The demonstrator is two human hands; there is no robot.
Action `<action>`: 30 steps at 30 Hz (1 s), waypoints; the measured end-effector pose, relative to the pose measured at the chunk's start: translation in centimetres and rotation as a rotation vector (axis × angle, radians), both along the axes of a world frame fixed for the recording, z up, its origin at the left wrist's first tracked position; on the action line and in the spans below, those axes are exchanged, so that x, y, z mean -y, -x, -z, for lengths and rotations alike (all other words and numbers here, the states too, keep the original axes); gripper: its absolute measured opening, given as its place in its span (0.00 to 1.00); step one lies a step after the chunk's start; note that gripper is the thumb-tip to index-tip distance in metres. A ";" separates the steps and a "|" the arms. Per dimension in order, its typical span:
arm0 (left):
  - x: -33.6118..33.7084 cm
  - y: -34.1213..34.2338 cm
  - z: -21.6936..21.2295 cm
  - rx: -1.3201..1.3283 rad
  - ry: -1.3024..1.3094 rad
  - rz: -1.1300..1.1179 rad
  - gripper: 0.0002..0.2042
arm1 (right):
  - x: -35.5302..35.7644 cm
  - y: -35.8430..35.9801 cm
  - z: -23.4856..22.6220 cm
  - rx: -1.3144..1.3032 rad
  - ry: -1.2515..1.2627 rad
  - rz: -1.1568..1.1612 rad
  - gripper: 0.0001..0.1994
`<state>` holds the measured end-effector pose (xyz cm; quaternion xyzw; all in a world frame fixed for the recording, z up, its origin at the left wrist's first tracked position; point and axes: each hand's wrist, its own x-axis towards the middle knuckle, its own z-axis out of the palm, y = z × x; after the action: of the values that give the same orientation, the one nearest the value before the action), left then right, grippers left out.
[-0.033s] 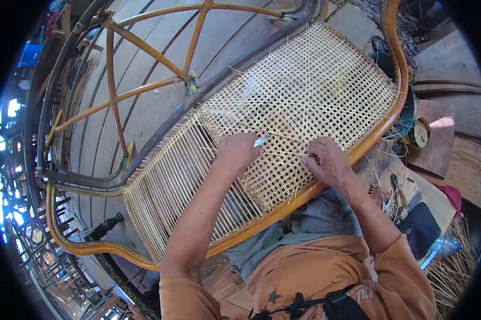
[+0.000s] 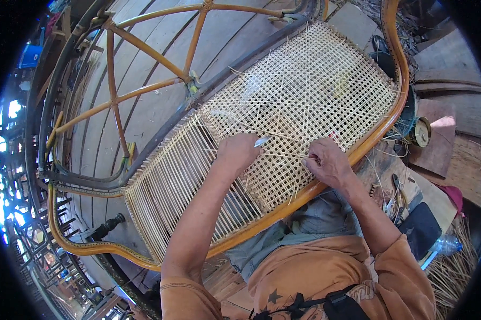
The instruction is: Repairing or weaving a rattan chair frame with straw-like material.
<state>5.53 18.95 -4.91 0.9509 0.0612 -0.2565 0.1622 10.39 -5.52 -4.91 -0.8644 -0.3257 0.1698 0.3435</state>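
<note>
Left hand (image 2: 238,152) gripping small blade (image 2: 262,141); right hand (image 2: 328,161) pinching cane strand (image 2: 284,156). Neither visibly shifting since prior frame; open-weave cane panel (image 2: 310,80) not visibly advancing.

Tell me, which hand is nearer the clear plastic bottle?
The right hand: it is over the woven cane, left of the bottle and higher in the picture. The left hand is over the cane too, farther left.

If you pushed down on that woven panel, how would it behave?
The woven panel would probably flex a little, being made of thin strands with open gaps. It seems unlikely to slide sideways, since its edges meet the curved frame.
</note>
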 end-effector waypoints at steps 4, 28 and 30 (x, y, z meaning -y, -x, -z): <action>-0.3 -0.8 -0.5 -0.144 0.133 -0.049 0.17 | 0.1 0.0 0.3 0.009 -0.053 0.012 0.10; -7.2 0.4 -0.3 -0.129 -0.142 0.102 0.17 | -2.0 1.7 2.0 0.242 0.225 0.081 0.07; -8.7 0.9 0.1 -0.125 -0.153 0.082 0.18 | -2.2 1.8 2.0 0.236 0.223 0.118 0.06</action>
<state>4.68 27.60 -5.02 0.9443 0.0517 -0.3165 0.0746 8.55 -3.28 -6.94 -0.9287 -0.2914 0.0817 0.2145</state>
